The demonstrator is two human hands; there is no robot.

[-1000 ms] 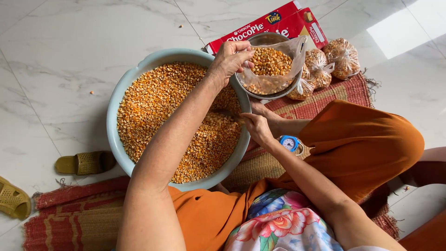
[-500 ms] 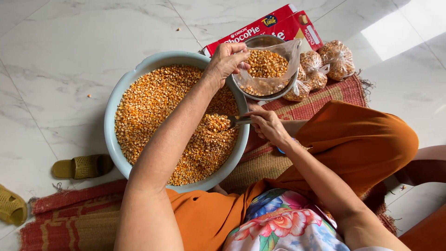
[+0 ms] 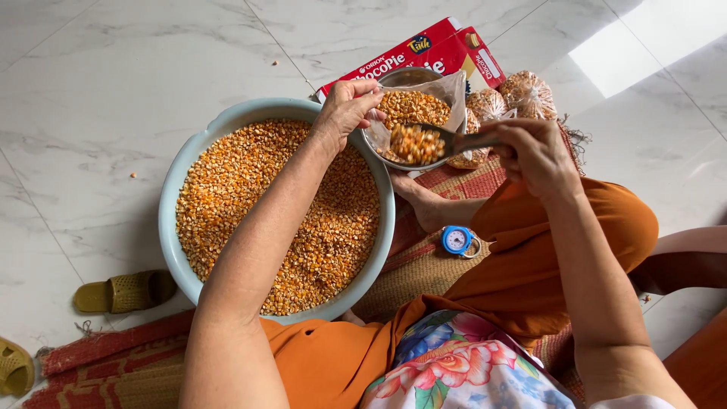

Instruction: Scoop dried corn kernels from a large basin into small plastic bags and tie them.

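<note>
A large pale blue basin [image 3: 171, 198] full of dried corn kernels [image 3: 250, 189] stands on the floor in front of me. My left hand [image 3: 347, 108] pinches the rim of a clear plastic bag [image 3: 451, 91] that sits open inside a metal bowl [image 3: 409, 77], partly filled with kernels. My right hand [image 3: 534, 154] grips the handle of a metal scoop [image 3: 424, 141] loaded with kernels, held over the bag's mouth.
A red cardboard box [image 3: 424, 54] lies behind the bowl. Filled, tied bags of corn [image 3: 522, 95] sit beside it. A small blue hanging scale [image 3: 458, 241] rests on the woven mat [image 3: 424, 269]. Two yellow-green sandals [image 3: 121, 291] lie at the left on the marble floor.
My right hand has dipped the scoop into the basin, then lifted it full of kernels up and right to the bag's mouth. My left hand has kept holding the bag open.
</note>
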